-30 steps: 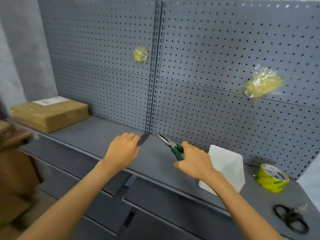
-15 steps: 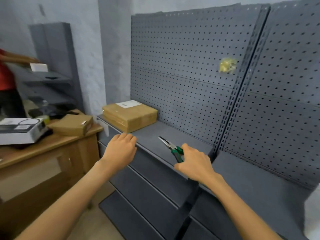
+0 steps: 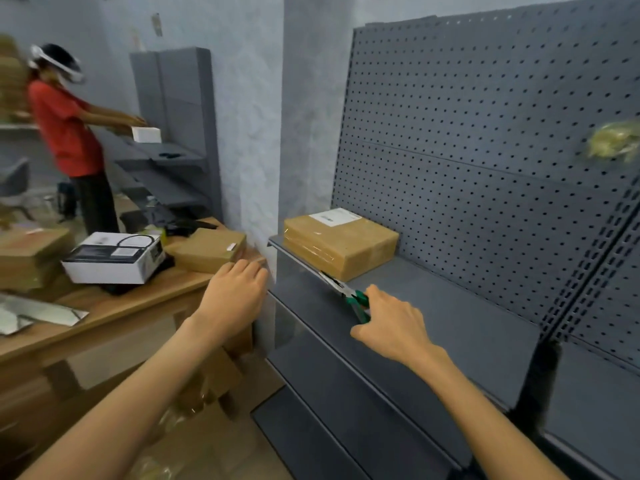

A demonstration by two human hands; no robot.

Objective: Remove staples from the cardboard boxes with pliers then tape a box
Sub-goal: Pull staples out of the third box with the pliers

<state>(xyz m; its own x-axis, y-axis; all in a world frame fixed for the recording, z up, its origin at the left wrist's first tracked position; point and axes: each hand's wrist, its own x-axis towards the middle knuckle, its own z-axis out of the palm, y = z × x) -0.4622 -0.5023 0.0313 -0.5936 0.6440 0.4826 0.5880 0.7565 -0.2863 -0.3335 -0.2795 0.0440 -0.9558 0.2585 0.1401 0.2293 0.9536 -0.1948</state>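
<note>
My right hand is clamping its grip on the green-handled pliers, nose aimed at the cardboard box sitting far-left on the shelf; my left hand is hovering relaxed, free to steady it.

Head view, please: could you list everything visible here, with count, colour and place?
Taped cardboard box: one, brown, left end of grey shelf.
Small cardboard box: one, brown, on wooden desk.
Printed carton: one, white and black, on the desk.
Pegboard: grey, behind the shelf.
Plastic bag: one, yellowish, on the pegboard.
Other person: one, red top, far left.
Pliers: one, green handles, held by right hand.
Left hand: holds nothing, over the desk corner.
</note>
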